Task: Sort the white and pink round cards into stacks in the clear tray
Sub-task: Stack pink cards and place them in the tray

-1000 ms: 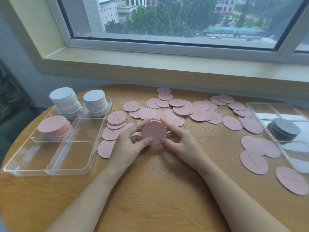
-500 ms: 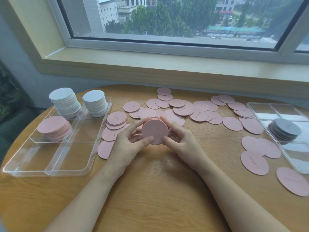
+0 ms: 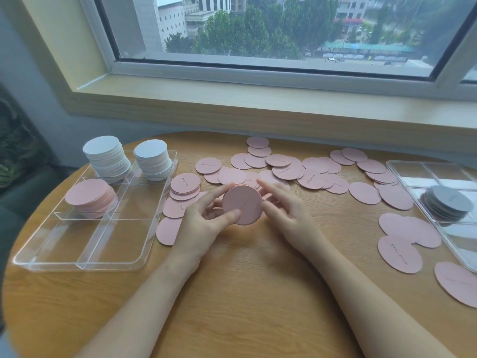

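Note:
My left hand (image 3: 204, 223) grips a small stack of pink round cards (image 3: 242, 206) above the table's middle, thumb on its face and fingers behind. My right hand (image 3: 286, 213) lies against the stack's right edge with blurred, fairly straight fingers. The clear tray (image 3: 85, 264) stands at the left. Its two far compartments hold two white stacks (image 3: 105, 157) (image 3: 152, 158), and a pink stack (image 3: 90, 196) fills the middle left one. Several loose pink cards (image 3: 284, 169) lie scattered behind my hands.
A second clear tray (image 3: 423, 166) at the right edge holds a grey stack (image 3: 446, 202). More pink cards (image 3: 400, 257) lie in front of it, and a few (image 3: 184, 187) lie beside the left tray. A window sill (image 3: 258, 99) runs behind the round wooden table.
The held pink stack has risen slightly and tilted towards me. My right hand's fingers have straightened and loosened from the stack's right side. The left hand keeps its grip.

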`<state>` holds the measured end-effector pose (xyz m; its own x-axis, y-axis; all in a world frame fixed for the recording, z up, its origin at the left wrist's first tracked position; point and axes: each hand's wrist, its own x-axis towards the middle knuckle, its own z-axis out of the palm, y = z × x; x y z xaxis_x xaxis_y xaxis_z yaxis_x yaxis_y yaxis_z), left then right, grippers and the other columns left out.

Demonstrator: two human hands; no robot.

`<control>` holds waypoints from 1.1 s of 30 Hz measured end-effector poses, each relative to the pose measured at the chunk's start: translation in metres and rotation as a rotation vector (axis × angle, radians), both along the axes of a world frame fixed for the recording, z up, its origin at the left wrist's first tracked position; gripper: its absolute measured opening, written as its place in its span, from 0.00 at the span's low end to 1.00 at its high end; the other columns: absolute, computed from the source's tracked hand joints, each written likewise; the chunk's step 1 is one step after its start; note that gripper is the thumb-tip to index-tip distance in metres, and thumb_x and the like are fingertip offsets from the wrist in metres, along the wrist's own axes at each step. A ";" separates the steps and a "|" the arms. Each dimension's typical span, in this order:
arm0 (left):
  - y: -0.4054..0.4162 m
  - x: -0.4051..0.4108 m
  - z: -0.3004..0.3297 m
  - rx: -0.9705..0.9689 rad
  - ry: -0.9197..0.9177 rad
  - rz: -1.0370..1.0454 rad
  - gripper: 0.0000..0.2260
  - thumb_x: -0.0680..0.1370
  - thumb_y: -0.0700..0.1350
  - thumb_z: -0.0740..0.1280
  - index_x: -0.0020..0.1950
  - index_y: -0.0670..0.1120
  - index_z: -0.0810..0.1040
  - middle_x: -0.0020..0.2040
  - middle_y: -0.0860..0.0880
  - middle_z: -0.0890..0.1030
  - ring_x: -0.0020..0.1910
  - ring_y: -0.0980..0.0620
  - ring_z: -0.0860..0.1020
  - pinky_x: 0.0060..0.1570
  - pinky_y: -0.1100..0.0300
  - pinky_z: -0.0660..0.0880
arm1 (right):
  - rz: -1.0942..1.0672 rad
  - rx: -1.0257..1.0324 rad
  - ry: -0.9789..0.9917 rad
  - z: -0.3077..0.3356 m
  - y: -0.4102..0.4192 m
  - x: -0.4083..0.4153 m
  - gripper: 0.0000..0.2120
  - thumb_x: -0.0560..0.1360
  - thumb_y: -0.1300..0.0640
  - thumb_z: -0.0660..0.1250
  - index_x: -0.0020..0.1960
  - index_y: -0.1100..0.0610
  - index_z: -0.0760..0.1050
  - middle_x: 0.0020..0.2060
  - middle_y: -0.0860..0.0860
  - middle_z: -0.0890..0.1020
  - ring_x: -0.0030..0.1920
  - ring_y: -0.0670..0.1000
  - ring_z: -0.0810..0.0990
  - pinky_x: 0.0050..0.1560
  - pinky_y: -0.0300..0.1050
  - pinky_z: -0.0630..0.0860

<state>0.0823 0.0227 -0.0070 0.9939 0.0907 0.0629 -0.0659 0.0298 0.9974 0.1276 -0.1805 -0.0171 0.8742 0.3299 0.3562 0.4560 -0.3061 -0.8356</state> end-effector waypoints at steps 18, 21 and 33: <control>0.002 -0.001 0.002 -0.047 -0.015 0.003 0.24 0.70 0.42 0.76 0.64 0.57 0.82 0.56 0.40 0.83 0.50 0.50 0.84 0.49 0.54 0.82 | -0.246 -0.628 -0.247 -0.017 -0.024 0.025 0.13 0.76 0.55 0.71 0.60 0.54 0.80 0.54 0.46 0.77 0.56 0.51 0.73 0.56 0.43 0.71; 0.000 -0.001 0.003 -0.051 -0.016 -0.027 0.24 0.72 0.38 0.78 0.66 0.54 0.82 0.57 0.37 0.82 0.49 0.50 0.83 0.47 0.57 0.82 | -0.225 -0.652 -0.268 -0.019 -0.025 0.027 0.11 0.76 0.54 0.71 0.57 0.54 0.82 0.56 0.47 0.77 0.56 0.52 0.74 0.56 0.47 0.74; 0.001 -0.001 -0.002 -0.053 -0.019 -0.043 0.27 0.70 0.42 0.77 0.68 0.53 0.79 0.56 0.40 0.84 0.54 0.45 0.84 0.54 0.50 0.82 | -0.423 -0.646 -0.553 -0.016 -0.021 0.021 0.09 0.79 0.52 0.64 0.42 0.52 0.80 0.37 0.46 0.81 0.42 0.54 0.78 0.47 0.49 0.71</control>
<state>0.0817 0.0235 -0.0092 0.9956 0.0514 0.0785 -0.0827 0.0855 0.9929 0.1490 -0.2011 -0.0332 0.7282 0.3026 0.6150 0.4818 -0.8642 -0.1453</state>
